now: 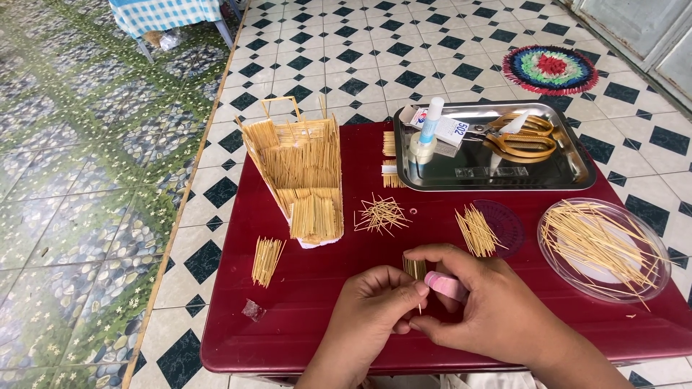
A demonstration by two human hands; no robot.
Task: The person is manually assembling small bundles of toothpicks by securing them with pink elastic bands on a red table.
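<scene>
Near the front edge of the dark red table (303, 317), I have both hands together. My left hand (371, 310) is closed, pinching a small flat bundle of toothpicks (414, 269) that stands upright between the fingertips. My right hand (497, 306) is closed around a small pink tube (445, 286), whose tip meets the left fingertips just below the bundle. Beyond the hands, a loose heap of toothpicks (380, 214) lies mid-table, with another bunch (476, 230) to its right beside a clear oval dish (604, 248) full of sticks at the right edge. Toward the far left corner stands a toothpick house model (299, 169). At the far edge, a metal tray (562, 169) holds yellow-handled scissors (520, 137) and a glue bottle (425, 140).
</scene>
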